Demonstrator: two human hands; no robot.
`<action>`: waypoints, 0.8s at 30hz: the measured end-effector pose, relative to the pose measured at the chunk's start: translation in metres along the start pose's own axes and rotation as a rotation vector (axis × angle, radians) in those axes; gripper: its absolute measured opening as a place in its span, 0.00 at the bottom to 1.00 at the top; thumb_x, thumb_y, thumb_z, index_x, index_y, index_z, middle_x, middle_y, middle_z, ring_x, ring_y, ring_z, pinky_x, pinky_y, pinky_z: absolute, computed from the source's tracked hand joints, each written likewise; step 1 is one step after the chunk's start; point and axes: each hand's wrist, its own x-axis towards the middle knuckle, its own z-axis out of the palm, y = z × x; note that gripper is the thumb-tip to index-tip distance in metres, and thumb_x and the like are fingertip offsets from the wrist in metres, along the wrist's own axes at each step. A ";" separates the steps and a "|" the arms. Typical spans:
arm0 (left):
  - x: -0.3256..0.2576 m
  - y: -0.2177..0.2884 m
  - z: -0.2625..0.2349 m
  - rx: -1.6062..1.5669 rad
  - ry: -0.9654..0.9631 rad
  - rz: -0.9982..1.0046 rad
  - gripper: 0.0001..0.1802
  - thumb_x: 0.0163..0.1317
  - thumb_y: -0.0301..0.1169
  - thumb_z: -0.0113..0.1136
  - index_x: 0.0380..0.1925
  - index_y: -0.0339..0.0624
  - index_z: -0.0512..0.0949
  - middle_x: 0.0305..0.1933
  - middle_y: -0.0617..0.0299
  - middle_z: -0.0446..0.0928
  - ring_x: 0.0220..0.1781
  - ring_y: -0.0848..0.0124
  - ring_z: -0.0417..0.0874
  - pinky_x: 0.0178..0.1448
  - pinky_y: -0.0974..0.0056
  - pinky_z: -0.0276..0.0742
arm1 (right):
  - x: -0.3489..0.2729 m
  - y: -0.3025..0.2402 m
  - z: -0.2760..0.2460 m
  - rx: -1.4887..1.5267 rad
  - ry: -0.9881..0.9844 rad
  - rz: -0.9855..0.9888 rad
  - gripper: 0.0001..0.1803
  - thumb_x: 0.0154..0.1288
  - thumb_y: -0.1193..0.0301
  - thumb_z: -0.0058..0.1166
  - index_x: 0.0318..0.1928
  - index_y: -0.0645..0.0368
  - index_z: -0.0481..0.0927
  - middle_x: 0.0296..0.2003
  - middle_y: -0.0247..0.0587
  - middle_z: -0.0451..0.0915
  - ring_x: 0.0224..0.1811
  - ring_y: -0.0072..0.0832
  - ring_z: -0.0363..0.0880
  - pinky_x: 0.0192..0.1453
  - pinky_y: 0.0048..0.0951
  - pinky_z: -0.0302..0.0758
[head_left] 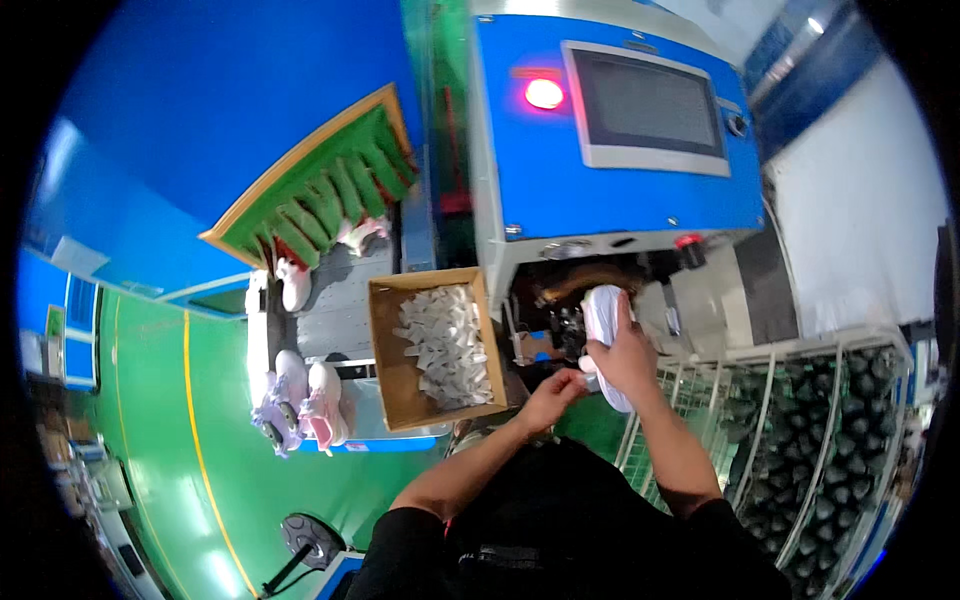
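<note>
by the blue machine (490, 130), your right hand (630, 362) has its fingers round the white shoe (602, 318), probably for steadiness; left hand (550, 402) fingers look narrow, can't tell what's pinched.

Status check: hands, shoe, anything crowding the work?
Right hand gripping white shoe. Left hand close beside shoe, grip unclear. Shoe upended before blue machine. Open carton of white pieces left of hands.

Shoe (603, 312) smooth; box (392, 370) matt cardboard; floor (150, 400) glossy.
</note>
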 end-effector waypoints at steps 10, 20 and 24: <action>-0.063 0.079 -0.053 0.359 0.167 -0.185 0.24 0.70 0.47 0.57 0.45 0.33 0.81 0.37 0.50 0.83 0.42 0.62 0.84 0.51 0.57 0.78 | 0.021 -0.011 0.046 -0.109 0.276 -0.038 0.52 0.64 0.53 0.56 0.80 0.57 0.43 0.51 0.68 0.77 0.45 0.62 0.81 0.49 0.56 0.78; -0.109 0.130 -0.124 0.911 0.644 -0.248 0.25 0.71 0.50 0.53 0.49 0.38 0.81 0.46 0.41 0.84 0.50 0.43 0.84 0.54 0.45 0.78 | 0.011 -0.009 0.053 0.095 0.467 -0.124 0.53 0.62 0.56 0.62 0.80 0.57 0.46 0.53 0.70 0.76 0.51 0.62 0.78 0.52 0.55 0.77; -0.085 0.114 -0.108 0.707 0.286 -0.112 0.27 0.70 0.52 0.55 0.53 0.38 0.81 0.46 0.45 0.85 0.48 0.51 0.86 0.51 0.53 0.80 | -0.041 -0.010 0.057 0.198 0.500 -0.161 0.54 0.60 0.63 0.65 0.79 0.58 0.47 0.61 0.72 0.67 0.60 0.66 0.71 0.61 0.56 0.72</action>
